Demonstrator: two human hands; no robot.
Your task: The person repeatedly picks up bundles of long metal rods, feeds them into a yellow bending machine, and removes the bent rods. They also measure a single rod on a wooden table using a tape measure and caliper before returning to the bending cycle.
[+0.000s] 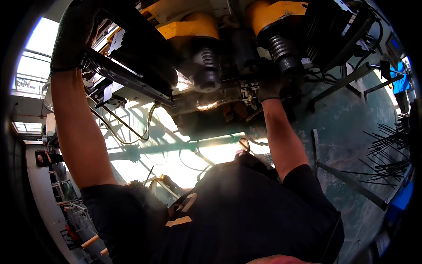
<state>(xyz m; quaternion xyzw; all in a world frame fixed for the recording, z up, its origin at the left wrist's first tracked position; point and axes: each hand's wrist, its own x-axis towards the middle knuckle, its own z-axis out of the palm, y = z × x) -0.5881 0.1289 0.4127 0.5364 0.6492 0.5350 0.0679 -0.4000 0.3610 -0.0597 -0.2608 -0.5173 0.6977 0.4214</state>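
My left hand (72, 39), in a dark work glove, is raised at the upper left beside a black ribbed rod (123, 77) on the machine. Its fingers are lost in shadow. My right hand (269, 90), gloved as well, reaches into the machine's dark underside, next to a small metal fitting (249, 90); what its fingers do is hidden. Above stand two yellow housings (193, 28), each with a thick grooved dark cylinder (206, 66) pointing down. Between my arms runs a dark metal bar (209, 99) with a bright sunlit patch.
A looped hose (132, 140) hangs below the machine on the left. To the right, a bundle of thin dark rods (387, 152) sticks out over a metal frame (351, 182) on the green floor (336, 136). Another person (48, 158) is far off at the left.
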